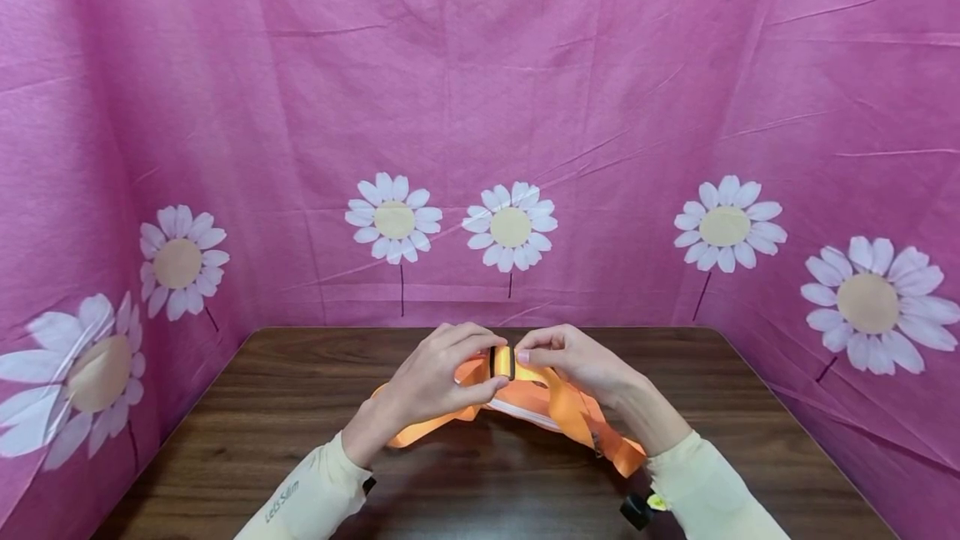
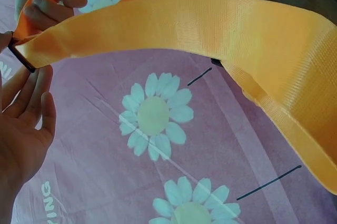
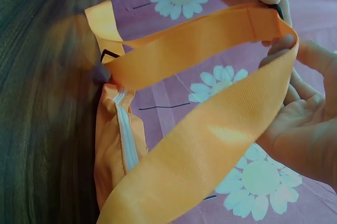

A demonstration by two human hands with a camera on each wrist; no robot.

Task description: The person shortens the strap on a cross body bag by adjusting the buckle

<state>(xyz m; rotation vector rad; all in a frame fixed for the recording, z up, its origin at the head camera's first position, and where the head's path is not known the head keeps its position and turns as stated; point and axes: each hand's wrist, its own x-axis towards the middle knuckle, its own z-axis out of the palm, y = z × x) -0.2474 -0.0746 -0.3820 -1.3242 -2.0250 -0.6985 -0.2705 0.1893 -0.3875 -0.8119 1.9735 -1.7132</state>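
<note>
An orange webbing strap [image 2: 174,26] is raised above the table and passes through a black slide buckle [image 1: 502,362]. My left hand [image 1: 438,369] grips this buckle by its edges, thumb below and fingertips above. Just to the right, my right hand [image 1: 573,361] pinches the strap close beside the buckle. In the right wrist view the strap bends over the right hand [image 3: 310,121] and hangs down in a wide loop. Below the hands lies an orange fabric bag [image 1: 525,400] with a white zipper [image 3: 126,134]. Another black strap fitting [image 3: 109,54] sits near the end of the bag.
The dark wood-grain table [image 1: 480,490] carries the bag. A pink cloth [image 1: 480,90] printed with white daisies stands behind the table and at both sides. A black buckle-like piece [image 1: 637,512] shows by the right sleeve [image 1: 712,482].
</note>
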